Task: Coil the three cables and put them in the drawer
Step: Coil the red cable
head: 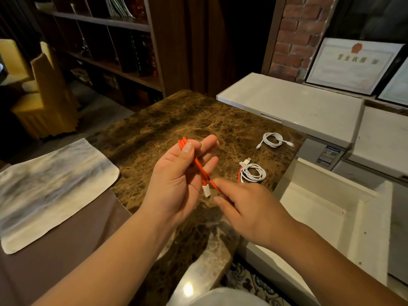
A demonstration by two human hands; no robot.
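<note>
My left hand holds a red cable folded into several loops across its fingers, thumb pressed on the top bend; a white plug hangs at the palm's edge. My right hand pinches the red cable's free strand just right of that plug. On the brown marble counter lie two coiled white cables: one farther back, one nearer, with a piece of red cable at its left side. The open white drawer is to the right, below the counter edge.
A grey-white cloth lies on a brown mat at the left. White cabinets and framed certificates stand at the back right. Dark shelves fill the back left. Yellow chairs are at the far left.
</note>
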